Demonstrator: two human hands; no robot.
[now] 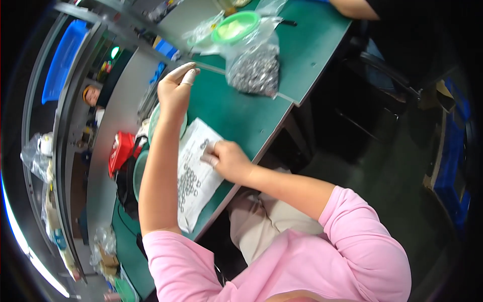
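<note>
My left hand (176,93) is raised over the green table, its white-covered fingertips pinched together. Whatever is between them is too small to make out. My right hand (230,160) rests low over the right edge of a white printed sheet (198,209). Its thumb and forefinger, also in white covers, are curled but a little apart, and a few small rings lie close by the fingertips. Farther down the sheet is a loose cluster of small metallic rings (188,182). My left forearm hides part of the sheet.
Beyond my hands, a clear bag of small metal parts (255,70) sits beside a green-rimmed bowl (235,27). Left of my forearm are a red container (121,151) and round green trays (139,173). A shelf rack with a blue bin (64,60) stands left. Another person's arm (356,7) is at far right.
</note>
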